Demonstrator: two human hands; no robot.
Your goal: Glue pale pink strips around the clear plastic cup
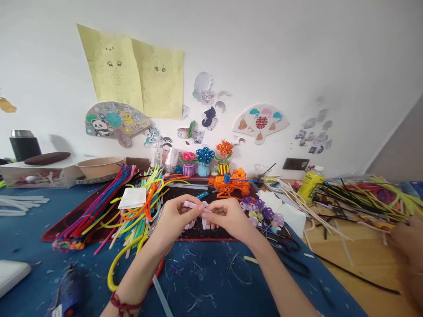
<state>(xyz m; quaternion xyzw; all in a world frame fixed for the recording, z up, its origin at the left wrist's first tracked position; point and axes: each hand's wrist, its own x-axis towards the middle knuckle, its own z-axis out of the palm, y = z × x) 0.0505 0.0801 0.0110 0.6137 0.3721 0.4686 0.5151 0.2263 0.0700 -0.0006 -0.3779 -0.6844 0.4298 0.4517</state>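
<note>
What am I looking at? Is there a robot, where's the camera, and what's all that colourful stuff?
There's no robot here! These are a person's own bare hands. There is only one picture, taken by a camera worn on their head, looking forward and down.

The left hand and right hand pinch a pale lilac piece between them. Their fingers hide some of it.

On the blue tabletop is a dark mat. Around it you can spot colourful bendy sticks, blue flowers in a little pot, and a yellow bottle.

The blurry hand at the right edge is another person's.
</note>
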